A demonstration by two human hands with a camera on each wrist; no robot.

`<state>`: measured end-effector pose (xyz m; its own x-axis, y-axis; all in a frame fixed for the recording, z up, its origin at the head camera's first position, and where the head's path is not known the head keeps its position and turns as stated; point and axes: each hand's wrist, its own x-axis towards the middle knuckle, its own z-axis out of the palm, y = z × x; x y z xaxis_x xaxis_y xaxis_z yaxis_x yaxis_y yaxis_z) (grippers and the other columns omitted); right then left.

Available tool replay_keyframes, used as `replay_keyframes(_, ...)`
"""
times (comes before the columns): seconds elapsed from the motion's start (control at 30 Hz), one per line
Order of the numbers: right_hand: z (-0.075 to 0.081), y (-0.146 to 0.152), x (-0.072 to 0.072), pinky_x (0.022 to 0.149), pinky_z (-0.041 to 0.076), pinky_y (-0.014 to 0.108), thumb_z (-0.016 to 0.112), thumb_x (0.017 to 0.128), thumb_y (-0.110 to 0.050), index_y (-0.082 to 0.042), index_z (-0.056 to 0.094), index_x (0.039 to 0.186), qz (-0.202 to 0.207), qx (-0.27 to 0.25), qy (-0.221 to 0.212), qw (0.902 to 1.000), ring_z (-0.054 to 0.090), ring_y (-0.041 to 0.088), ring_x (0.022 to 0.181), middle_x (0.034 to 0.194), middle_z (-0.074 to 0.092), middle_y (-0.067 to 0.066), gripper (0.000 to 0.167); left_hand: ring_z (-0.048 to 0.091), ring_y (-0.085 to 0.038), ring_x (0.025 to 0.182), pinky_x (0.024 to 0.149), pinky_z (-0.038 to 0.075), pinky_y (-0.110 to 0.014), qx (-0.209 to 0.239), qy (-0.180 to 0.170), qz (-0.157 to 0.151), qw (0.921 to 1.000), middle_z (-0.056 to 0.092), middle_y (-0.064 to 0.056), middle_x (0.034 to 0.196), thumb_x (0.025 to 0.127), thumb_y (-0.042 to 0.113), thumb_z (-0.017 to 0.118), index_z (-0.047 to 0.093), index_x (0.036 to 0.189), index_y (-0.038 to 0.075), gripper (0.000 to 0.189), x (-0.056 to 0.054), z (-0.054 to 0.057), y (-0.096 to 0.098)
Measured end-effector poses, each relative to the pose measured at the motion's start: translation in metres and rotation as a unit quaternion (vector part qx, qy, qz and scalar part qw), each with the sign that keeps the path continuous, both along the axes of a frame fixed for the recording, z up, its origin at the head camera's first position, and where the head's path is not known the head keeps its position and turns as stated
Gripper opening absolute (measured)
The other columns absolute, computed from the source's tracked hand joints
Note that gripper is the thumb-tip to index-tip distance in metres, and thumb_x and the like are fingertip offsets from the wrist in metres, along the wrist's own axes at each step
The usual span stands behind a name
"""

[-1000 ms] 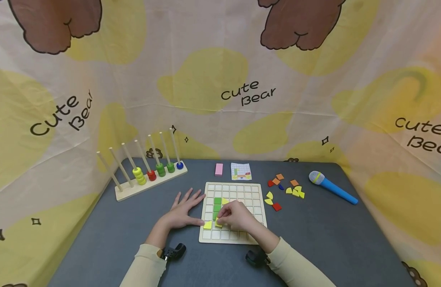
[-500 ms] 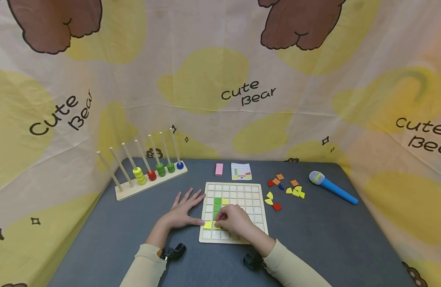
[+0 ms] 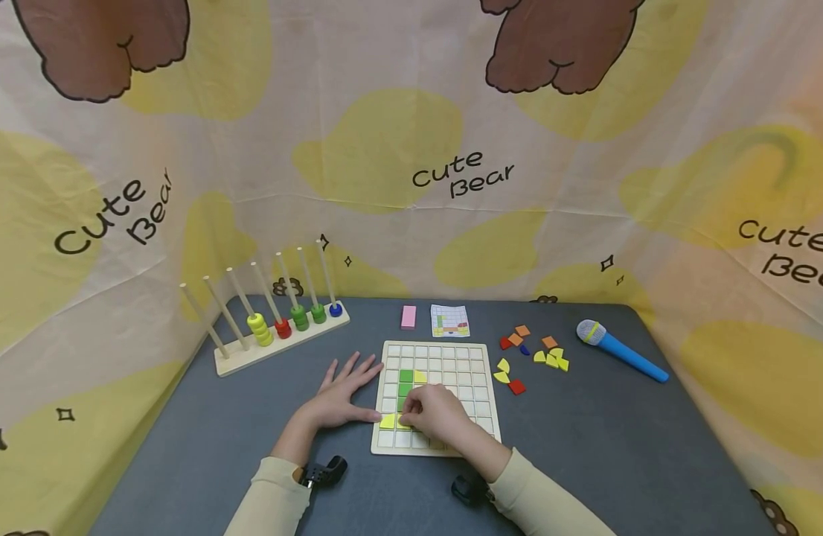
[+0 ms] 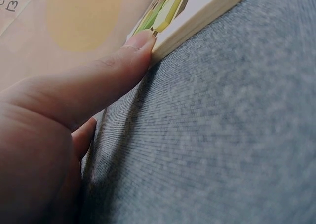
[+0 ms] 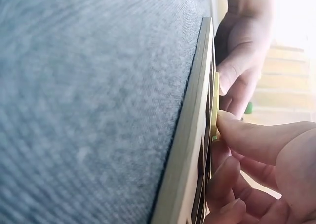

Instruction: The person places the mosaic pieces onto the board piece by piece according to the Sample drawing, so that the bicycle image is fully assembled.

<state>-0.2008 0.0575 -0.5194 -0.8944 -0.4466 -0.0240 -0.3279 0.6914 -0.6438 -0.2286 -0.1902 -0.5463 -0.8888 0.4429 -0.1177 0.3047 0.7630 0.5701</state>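
My left hand [image 3: 338, 398] lies on the grey table with fingers spread, its fingertips and thumb against the left edge of a pale wooden grid board [image 3: 462, 365]. In the left wrist view the thumb [image 4: 106, 76] touches the board's edge. Over the board's lower left, my right hand [image 3: 440, 411] has curled fingers and pinches a yellow tile [image 3: 401, 423], partly hidden beneath them. The right wrist view shows the thumb on this yellow tile [image 5: 216, 103]. Another yellow tile [image 3: 388, 422] sits left of it. Green tiles [image 3: 405, 388] form a column above, beside a yellow tile [image 3: 420, 377].
Right of the board lie several loose yellow tiles [image 3: 552, 359], orange tiles [image 3: 522, 330] and red tiles [image 3: 516, 387]. A blue toy microphone [image 3: 629, 356] is farther right. Behind the board are a pink block [image 3: 408, 317] and a pattern card [image 3: 449, 321]. A bead-and-peg counting stand [image 3: 287, 342] stands back left.
My right hand has moved slightly left and lowered the tilted yellow tile flat, close beside the other yellow tile. The left hand has stayed in place.
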Motion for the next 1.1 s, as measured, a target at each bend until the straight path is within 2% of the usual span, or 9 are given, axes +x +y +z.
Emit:
replay_keyframes(0.33,-0.003,-0.003,-0.001,0.053,0.039,0.022,0.083,0.084,-0.028,-0.024,0.067,0.071,-0.003,0.012,0.005,0.9999,0.050,0.004,0.056,0.061,0.056,-0.013,0.021,-0.002,-0.031,0.158,0.121,-0.012,-0.061,0.003,0.000,0.003,1.0000,0.018,0.003,0.170,0.078,0.069,0.073,0.031,0.160,0.030,0.100,0.001,0.002,0.000)
replay_keyframes(0.5,0.001,0.001,0.000,0.053,0.040,0.023,0.083,0.084,-0.029,-0.025,0.068,0.072,-0.006,0.007,0.005,0.9999,0.051,0.004,0.057,0.063,0.057,-0.014,0.020,-0.003,-0.030,0.158,0.121,-0.012,-0.061,-0.002,-0.005,-0.001,1.0000,0.016,0.004,0.170,0.079,0.069,0.073,0.030,0.160,0.031,0.100,0.002,0.002,0.000)
replay_keyframes(0.67,0.012,0.012,-0.004,0.055,0.043,0.024,0.082,0.085,-0.024,-0.023,0.070,0.074,-0.019,-0.016,0.010,0.9996,0.053,0.006,0.060,0.066,0.060,-0.012,0.016,-0.004,-0.030,0.158,0.121,-0.013,-0.061,0.002,-0.008,-0.001,1.0000,0.016,0.004,0.170,0.079,0.067,0.073,0.030,0.160,0.030,0.099,0.002,0.003,0.001)
replay_keyframes(0.83,0.026,0.029,-0.014,0.056,0.043,0.026,0.081,0.086,-0.025,-0.022,0.070,0.075,-0.053,-0.030,-0.004,0.9981,0.054,0.010,0.064,0.069,0.061,-0.010,0.017,-0.004,-0.030,0.158,0.121,-0.013,-0.061,-0.002,-0.009,0.007,0.9999,0.016,0.004,0.170,0.078,0.068,0.073,0.030,0.160,0.031,0.099,0.002,0.004,0.000)
replay_keyframes(1.1,0.040,0.057,-0.029,0.057,0.045,0.030,0.082,0.086,-0.024,-0.022,0.070,0.075,-0.097,-0.050,0.005,0.9940,0.056,0.014,0.067,0.069,0.062,-0.008,0.016,-0.005,-0.030,0.158,0.121,-0.014,-0.060,-0.005,-0.001,0.010,0.9999,0.016,0.004,0.170,0.077,0.069,0.073,0.030,0.160,0.031,0.101,-0.002,0.009,0.001)
